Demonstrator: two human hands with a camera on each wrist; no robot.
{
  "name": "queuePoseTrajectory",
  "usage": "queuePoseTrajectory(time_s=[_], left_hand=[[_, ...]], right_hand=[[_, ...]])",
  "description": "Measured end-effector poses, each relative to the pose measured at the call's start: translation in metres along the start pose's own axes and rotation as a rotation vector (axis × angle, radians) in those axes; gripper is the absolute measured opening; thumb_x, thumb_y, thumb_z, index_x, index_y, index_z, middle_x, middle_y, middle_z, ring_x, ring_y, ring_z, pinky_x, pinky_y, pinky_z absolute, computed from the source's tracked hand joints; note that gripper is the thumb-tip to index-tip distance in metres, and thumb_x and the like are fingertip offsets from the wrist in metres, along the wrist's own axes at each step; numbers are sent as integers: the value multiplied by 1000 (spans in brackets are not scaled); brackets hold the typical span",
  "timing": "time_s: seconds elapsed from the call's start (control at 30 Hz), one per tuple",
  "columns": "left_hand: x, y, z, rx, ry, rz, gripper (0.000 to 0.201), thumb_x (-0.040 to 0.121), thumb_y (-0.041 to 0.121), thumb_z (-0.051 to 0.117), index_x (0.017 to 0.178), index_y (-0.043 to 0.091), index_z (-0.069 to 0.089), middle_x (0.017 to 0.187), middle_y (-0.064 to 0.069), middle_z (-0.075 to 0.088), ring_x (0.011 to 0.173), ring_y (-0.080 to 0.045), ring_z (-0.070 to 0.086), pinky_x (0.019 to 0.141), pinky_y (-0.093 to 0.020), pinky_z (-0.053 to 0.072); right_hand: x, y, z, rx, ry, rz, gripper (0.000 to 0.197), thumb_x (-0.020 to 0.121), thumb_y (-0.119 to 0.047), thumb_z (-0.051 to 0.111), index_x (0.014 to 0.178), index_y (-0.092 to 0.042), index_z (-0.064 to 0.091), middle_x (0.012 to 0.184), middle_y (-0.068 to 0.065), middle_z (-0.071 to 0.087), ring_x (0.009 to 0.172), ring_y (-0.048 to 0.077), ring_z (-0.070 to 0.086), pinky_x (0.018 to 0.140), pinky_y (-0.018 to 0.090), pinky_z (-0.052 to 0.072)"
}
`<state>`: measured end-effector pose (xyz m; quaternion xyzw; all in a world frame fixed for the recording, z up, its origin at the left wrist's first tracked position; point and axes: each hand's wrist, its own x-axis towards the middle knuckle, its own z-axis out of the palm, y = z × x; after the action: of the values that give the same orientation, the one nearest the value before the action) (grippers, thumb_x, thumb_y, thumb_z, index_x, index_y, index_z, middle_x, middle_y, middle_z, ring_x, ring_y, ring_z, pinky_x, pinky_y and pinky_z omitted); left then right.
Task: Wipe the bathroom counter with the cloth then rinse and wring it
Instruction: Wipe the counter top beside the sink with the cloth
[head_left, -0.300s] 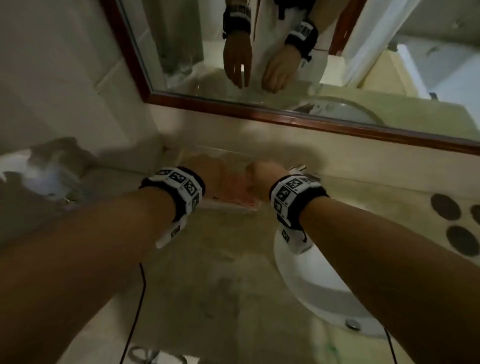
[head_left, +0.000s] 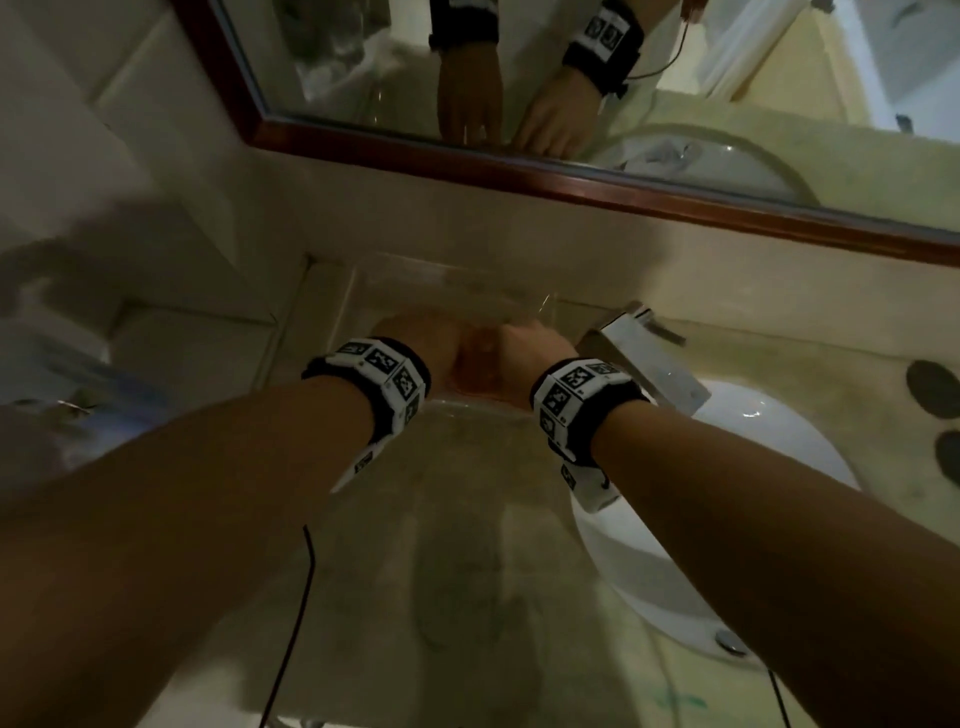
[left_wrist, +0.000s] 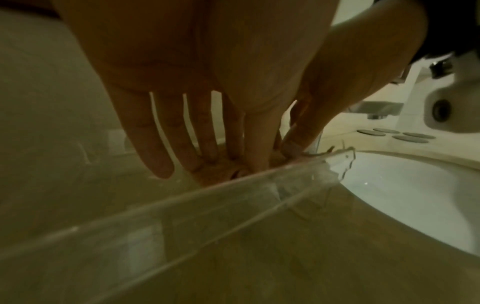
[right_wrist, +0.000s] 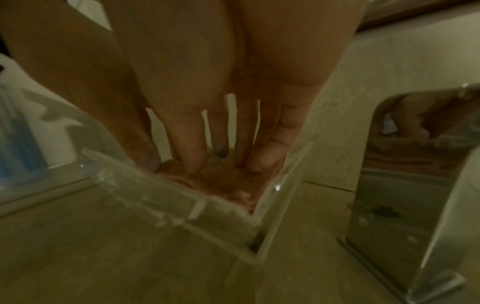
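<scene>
An orange-pink cloth (head_left: 480, 366) lies bunched in the right end of a clear plastic tray (head_left: 452, 275) at the back of the beige counter (head_left: 467, 571). My left hand (head_left: 415, 332) and right hand (head_left: 530, 343) reach into the tray side by side. In the left wrist view the left hand (left_wrist: 207, 160) has straight, spread fingers whose tips touch the cloth (left_wrist: 221, 172). In the right wrist view the right hand (right_wrist: 218, 162) presses straight fingers down on the cloth (right_wrist: 221, 183) in the tray's corner (right_wrist: 257, 236). My hands hide most of the cloth.
A chrome faucet (head_left: 644, 353) stands just right of the tray, above the white sink (head_left: 753, 467). Dark round pads (head_left: 930, 395) lie on the counter far right. A wood-framed mirror (head_left: 519, 78) hangs behind. A blurred blue item (head_left: 78, 389) sits left.
The head view has shifted slightly and blurred less. Both hands stay in the tray on the cloth.
</scene>
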<state>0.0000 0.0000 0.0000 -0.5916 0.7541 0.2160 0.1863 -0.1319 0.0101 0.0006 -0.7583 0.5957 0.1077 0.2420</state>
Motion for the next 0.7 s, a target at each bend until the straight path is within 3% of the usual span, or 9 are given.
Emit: queuePoseTrajectory(time_s=[0.1,0.27,0.43,0.5,0.57,0.7], left_hand=[[6,3,4,-79,43,59,24,95,35,52,113,30,67,110,-2,70,90,-28,66,75,-32,47],[14,0,9,-61,43,57,16,89,27,58,95,18,69,89,-6,67,73,-27,60,65,-33,45],[12,-2,10,-111,44,71,15,88,25,60,93,14,69,92,-9,70,76,-29,64,67,-34,52],[7,-4,8,-150,78,89,11,85,25,63,87,15,68,91,-6,70,77,-27,63,67,-32,48],[-2,-7,8,-244,136,89,12,83,26,67,91,20,74,93,-3,72,83,-24,65,71,-28,46],[-34,-2,8,-382,228,73,9,80,23,72,89,21,75,90,0,71,87,-21,66,76,-26,46]], right_hand=[[9,0,13,-6,50,-23,46,85,-60,54,122,-34,59,100,7,60,86,31,62,75,37,54],[16,3,20,-18,76,-37,35,85,-50,60,112,-29,64,99,5,60,86,31,61,67,35,48],[19,0,19,-39,29,-28,29,85,-44,63,106,-25,68,100,7,66,80,31,64,69,37,56],[15,2,18,-31,60,-47,25,85,-43,61,105,-28,65,100,5,65,80,30,63,65,34,51],[4,3,16,-31,109,-41,29,86,-44,59,106,-23,62,99,4,61,81,28,59,66,34,46],[-30,-1,9,-31,170,-72,29,87,-43,56,101,-18,55,95,3,56,80,28,58,71,40,54]])
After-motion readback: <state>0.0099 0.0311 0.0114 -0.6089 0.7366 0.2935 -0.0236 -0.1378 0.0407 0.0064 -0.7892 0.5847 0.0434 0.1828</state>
